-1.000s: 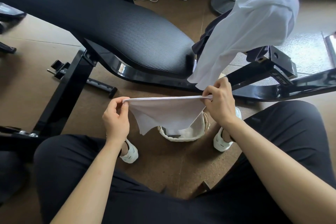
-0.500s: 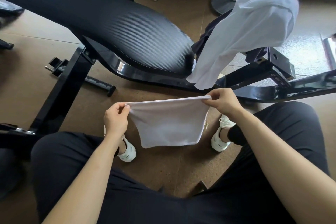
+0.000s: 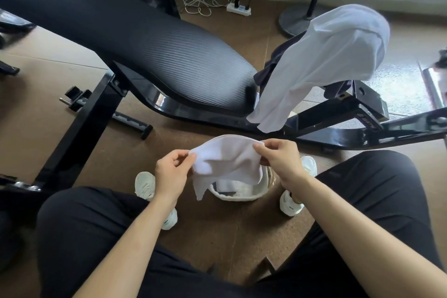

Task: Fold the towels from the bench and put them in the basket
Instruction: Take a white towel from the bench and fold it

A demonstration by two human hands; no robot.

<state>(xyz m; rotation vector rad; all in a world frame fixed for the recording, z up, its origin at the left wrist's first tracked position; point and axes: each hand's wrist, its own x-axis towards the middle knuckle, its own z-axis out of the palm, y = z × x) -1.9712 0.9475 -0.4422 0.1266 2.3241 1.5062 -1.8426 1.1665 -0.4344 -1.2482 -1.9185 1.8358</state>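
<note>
A small white towel (image 3: 226, 161) hangs slack between my hands, bunched in the middle. My left hand (image 3: 170, 173) pinches its left edge and my right hand (image 3: 281, 161) pinches its right corner. Directly under it on the floor sits a white woven basket (image 3: 238, 197), partly hidden by the towel, with folded white cloth inside. A larger white towel (image 3: 321, 63) drapes over the right end of the black bench (image 3: 145, 48), with a dark cloth (image 3: 278, 55) beneath it.
The bench's black steel frame (image 3: 338, 128) crosses just beyond my hands. My feet in white shoes (image 3: 294, 203) flank the basket, my knees in black trousers to either side. A power strip (image 3: 238, 8) with cables and a round stand base (image 3: 296, 19) lie near the wall.
My hands have come closer together, so the towel that was stretched flat now sags and bunches between them. The basket shows again under it.
</note>
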